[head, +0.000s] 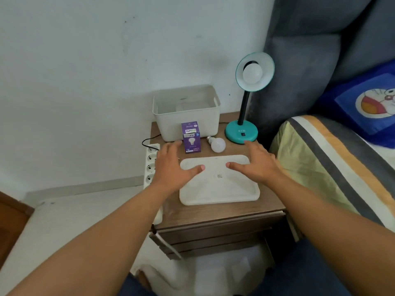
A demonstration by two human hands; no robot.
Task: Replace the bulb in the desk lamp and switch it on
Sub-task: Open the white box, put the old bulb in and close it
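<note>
1. Ten fingers are spread and slack: the left hand [173, 165] and right hand [256, 163] hover flat and hold nothing, thumbs pointing inward over the far edge of the tray [220, 189].
2. Neither hand touches a bulb; the right fingers [249, 144] reach just short of the lamp [242, 130] base, and the left fingers [175, 144] end just beside the box [191, 136].
3. Just beyond the tray, between box and lamp base, a loose bulb [217, 144] lies on its side on the desk [213, 214].
4. Another bulb [252, 74] sits in the lamp's shade, unlit; the head is tilted toward the camera.
5. Which bulb is the new one cannot be told, so the stage is uncertain: by my judgement either the swap has not started, or only the switch on the base remains.
6. If it has not started, the next move calls for steadying the lamp with one hand and unscrewing the fitted bulb with the other; the stem looks slim, so the lamp could tip.
7. Behind the box stands an open bin [186, 107].
</note>
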